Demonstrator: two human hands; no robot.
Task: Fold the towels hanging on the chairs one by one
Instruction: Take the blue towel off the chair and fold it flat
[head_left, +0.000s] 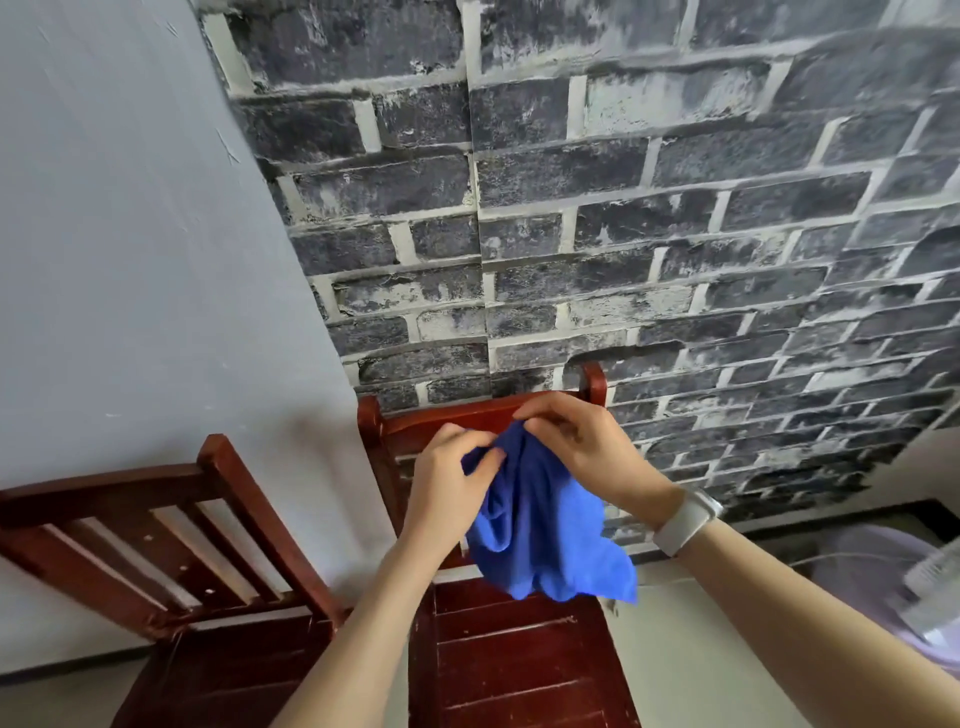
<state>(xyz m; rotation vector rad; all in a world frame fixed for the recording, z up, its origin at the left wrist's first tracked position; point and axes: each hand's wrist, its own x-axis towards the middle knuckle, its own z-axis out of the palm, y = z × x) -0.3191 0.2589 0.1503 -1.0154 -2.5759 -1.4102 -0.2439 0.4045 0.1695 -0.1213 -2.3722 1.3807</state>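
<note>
A blue towel (545, 525) hangs bunched in the air above the seat of a red-brown wooden chair (519, 660). My left hand (447, 483) pinches its upper left edge. My right hand (576, 441), with a white watch on the wrist, pinches the top of the cloth just in front of the chair's back rail. The towel's lower part droops loose over the seat. No towel shows on either chair back.
A second wooden chair (208, 545) with a slatted back stands to the left. A brick-pattern wall (623, 208) rises right behind both chairs. A pale lilac fan or basket (893, 582) sits at the right edge on the light floor.
</note>
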